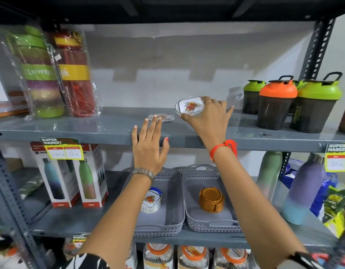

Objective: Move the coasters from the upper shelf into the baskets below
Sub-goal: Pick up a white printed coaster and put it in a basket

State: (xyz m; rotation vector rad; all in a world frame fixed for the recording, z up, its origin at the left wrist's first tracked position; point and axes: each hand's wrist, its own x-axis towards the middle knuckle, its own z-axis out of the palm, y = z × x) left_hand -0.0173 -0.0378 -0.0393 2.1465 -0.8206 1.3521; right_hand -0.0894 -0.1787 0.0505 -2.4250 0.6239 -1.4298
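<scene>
— Where's the coaster [190, 106]?
— Tilted, pinched between the right hand [206, 117] thumb and fingers [203, 100], above the upper shelf [90, 127].
— Another?
— A flat coaster [161, 117] under the left hand [148, 146] spread, empty fingers [155, 123].

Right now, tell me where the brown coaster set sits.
In the head view, the brown coaster set sits in the right-hand grey basket on the lower shelf, beside the basket holding floral coasters.
</scene>
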